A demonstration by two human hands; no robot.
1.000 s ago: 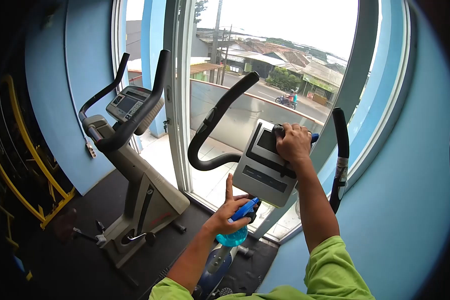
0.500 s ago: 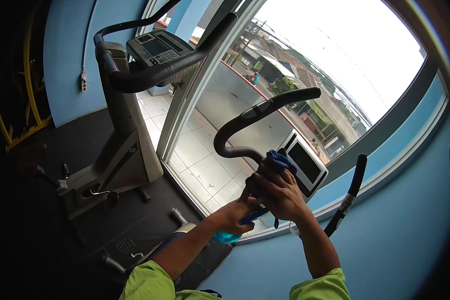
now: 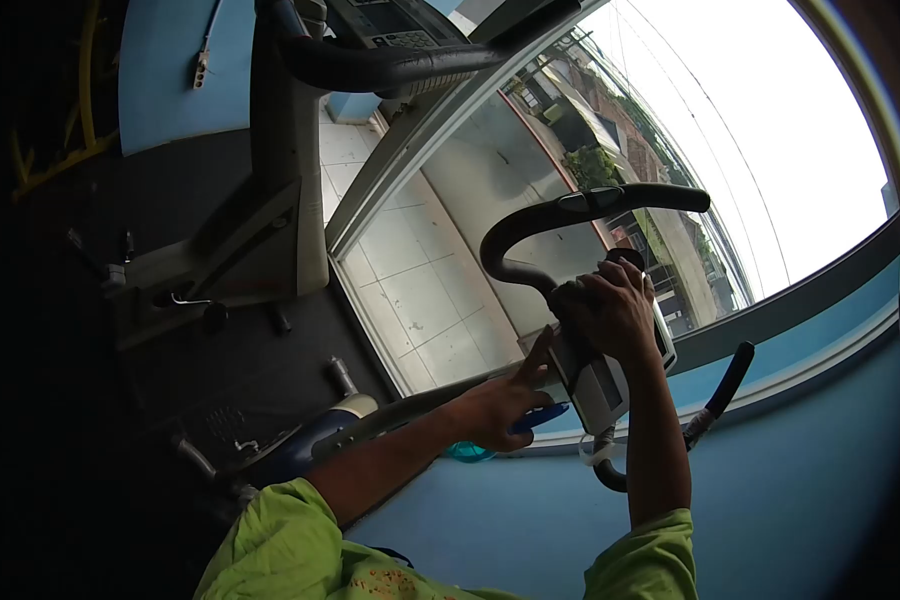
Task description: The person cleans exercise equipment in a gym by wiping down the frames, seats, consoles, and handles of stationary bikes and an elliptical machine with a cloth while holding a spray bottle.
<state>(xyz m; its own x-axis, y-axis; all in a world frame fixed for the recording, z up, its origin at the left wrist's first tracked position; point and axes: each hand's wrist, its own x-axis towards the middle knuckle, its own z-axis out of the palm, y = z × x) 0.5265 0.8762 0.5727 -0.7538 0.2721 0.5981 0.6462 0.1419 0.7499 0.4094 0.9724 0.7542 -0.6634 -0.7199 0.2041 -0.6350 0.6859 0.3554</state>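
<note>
My right hand presses a dark, bunched cloth against the upper part of an exercise machine's console. Most of the cloth is hidden under the fingers. Lower and to the left, my left hand is wrapped round a spray bottle, its index finger stretched toward the console's edge. The bottle's blue trigger head sticks out to the right, and teal shows below the palm. A curved black handlebar rises beyond my hands.
A second exercise bike stands at the left on the dark floor. The window frame runs diagonally behind the machine. Another handlebar end juts out by the blue wall at the right.
My view has shifted. My right hand and the cloth have moved from near the handlebar's base onto the console. My left hand has separated from the right, still holding the spray bottle.
</note>
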